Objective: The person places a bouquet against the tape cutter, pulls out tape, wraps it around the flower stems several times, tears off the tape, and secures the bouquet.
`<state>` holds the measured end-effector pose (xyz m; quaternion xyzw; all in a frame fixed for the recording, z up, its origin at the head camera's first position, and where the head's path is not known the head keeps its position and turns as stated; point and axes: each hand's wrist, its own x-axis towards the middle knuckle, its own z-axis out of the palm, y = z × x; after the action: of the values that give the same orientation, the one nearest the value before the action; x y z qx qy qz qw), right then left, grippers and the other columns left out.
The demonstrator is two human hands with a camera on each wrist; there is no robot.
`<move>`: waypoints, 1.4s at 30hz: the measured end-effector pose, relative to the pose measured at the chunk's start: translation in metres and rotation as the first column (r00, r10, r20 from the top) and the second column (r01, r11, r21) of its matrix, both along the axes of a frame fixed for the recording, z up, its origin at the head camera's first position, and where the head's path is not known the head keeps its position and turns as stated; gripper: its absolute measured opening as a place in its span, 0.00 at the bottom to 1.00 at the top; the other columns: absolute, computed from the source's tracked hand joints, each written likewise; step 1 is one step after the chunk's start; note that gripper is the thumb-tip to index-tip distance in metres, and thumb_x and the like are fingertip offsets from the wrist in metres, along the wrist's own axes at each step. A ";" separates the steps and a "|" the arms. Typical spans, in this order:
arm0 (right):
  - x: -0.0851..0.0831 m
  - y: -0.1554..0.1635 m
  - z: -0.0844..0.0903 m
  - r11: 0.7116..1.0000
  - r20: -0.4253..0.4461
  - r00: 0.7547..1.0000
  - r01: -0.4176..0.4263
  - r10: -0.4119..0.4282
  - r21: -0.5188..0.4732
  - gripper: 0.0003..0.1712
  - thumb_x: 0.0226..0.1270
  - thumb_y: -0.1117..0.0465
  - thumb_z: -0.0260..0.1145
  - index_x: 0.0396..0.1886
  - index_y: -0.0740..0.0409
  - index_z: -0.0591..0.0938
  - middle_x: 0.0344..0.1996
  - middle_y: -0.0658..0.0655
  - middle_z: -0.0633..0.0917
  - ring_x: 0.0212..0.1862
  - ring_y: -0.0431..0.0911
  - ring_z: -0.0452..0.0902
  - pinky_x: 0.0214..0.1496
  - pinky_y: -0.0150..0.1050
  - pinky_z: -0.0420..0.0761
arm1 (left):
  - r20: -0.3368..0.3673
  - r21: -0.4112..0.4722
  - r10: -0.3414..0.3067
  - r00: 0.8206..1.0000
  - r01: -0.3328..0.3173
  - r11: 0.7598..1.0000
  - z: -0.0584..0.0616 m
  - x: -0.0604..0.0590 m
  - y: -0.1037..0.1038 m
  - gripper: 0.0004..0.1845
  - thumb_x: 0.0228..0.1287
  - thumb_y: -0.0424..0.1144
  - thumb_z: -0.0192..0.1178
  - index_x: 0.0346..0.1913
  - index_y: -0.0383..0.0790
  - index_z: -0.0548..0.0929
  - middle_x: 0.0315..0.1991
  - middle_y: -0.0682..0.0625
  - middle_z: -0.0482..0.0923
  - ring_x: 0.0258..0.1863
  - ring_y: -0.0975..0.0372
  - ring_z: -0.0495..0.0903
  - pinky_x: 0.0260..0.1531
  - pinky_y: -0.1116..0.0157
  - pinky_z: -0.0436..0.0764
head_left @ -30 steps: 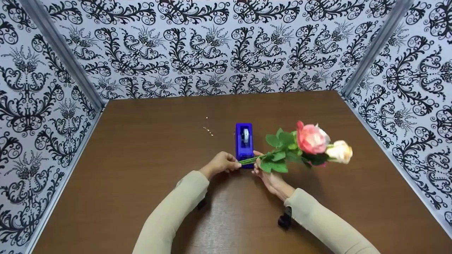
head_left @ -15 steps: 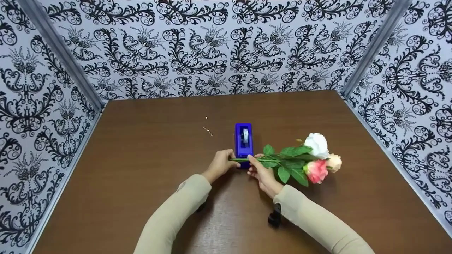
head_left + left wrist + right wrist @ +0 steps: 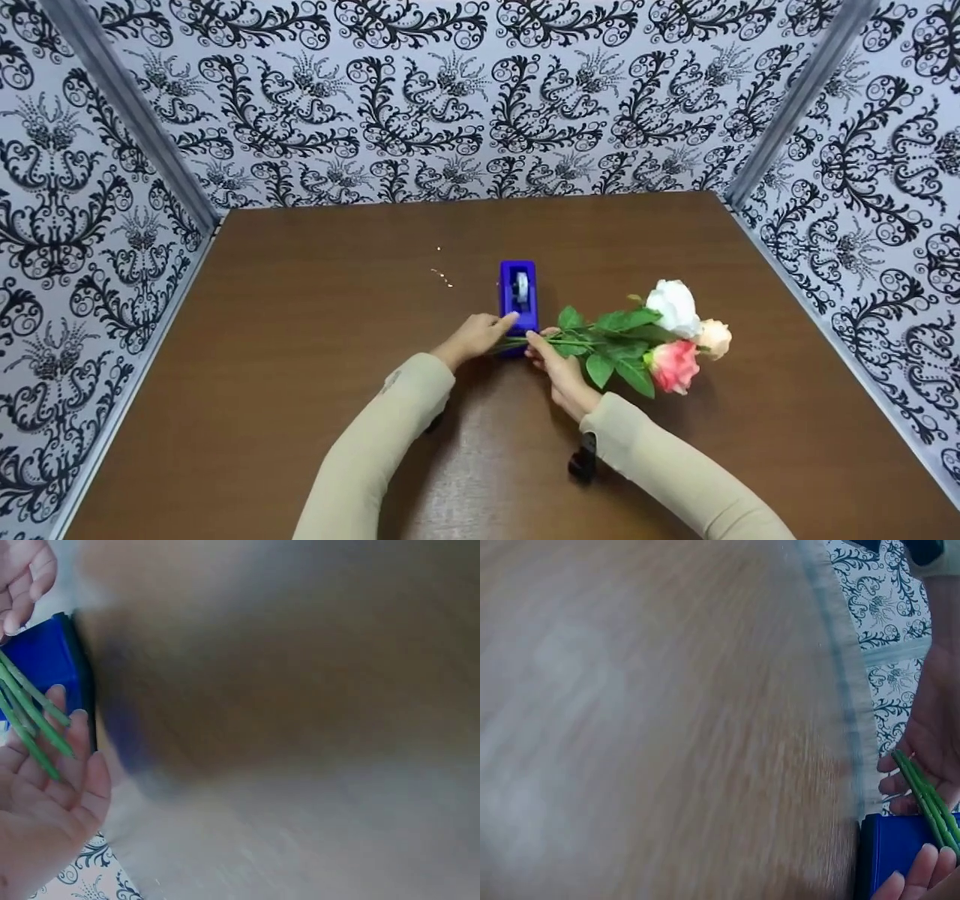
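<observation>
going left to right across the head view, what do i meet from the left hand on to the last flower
left hand → blue tape dispenser → right hand → white rose, with pink rose below it in the picture → peach rose

You can read no text, label, brand, number or sign in the head view or either wrist view.

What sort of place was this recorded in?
It looks like a small booth, perhaps set up for filming handwork. Black-and-white patterned panels stand on three sides, gray posts mark the back corners, and a brown wood-look tabletop fills the space between them.
</observation>
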<state>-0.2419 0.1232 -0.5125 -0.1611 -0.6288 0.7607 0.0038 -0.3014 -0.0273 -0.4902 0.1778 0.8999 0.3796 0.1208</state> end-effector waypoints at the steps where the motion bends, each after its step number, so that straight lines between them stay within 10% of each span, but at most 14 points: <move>1: 0.000 -0.001 0.000 1.000 0.002 1.000 0.000 0.000 0.005 0.10 0.59 0.57 0.64 0.36 0.53 0.72 0.22 0.48 0.81 0.30 0.39 0.77 0.41 0.37 0.75 | -0.002 -0.007 0.007 1.000 -0.007 1.000 0.001 -0.001 0.001 0.29 0.68 0.55 0.43 0.37 0.30 0.83 0.35 0.42 0.81 0.35 0.57 0.78 0.39 0.62 0.76; 10: 0.009 -0.006 -0.004 0.999 0.031 0.999 -0.008 0.007 0.045 0.06 0.59 0.56 0.65 0.29 0.52 0.76 0.24 0.49 0.83 0.32 0.40 0.78 0.44 0.37 0.75 | 0.026 -0.047 -0.013 1.000 0.014 0.999 0.012 -0.003 0.007 0.23 0.66 0.51 0.49 0.18 0.40 0.74 0.17 0.53 0.69 0.20 0.63 0.66 0.23 0.69 0.67; 34: 0.009 -0.008 -0.006 0.999 0.072 0.997 -0.009 0.006 0.033 0.12 0.59 0.57 0.64 0.34 0.62 0.78 0.26 0.52 0.83 0.35 0.42 0.78 0.53 0.45 0.73 | 0.024 -0.054 -0.045 0.999 0.046 0.997 0.009 -0.001 0.008 0.27 0.68 0.51 0.47 0.23 0.32 0.80 0.17 0.53 0.71 0.21 0.63 0.69 0.29 0.67 0.72; 42: 0.013 -0.010 -0.012 0.999 0.043 0.999 -0.005 0.003 0.039 0.05 0.59 0.58 0.63 0.29 0.51 0.75 0.26 0.47 0.79 0.36 0.40 0.75 0.53 0.41 0.72 | 0.060 -0.009 -0.024 0.998 0.025 1.000 0.008 0.001 0.008 0.27 0.68 0.51 0.47 0.23 0.31 0.79 0.16 0.49 0.73 0.17 0.62 0.71 0.22 0.70 0.70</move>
<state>-0.2294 0.1127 -0.5241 -0.1762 -0.6438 0.7446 -0.0082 -0.3006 -0.0193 -0.4818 0.1769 0.8954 0.3789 0.1532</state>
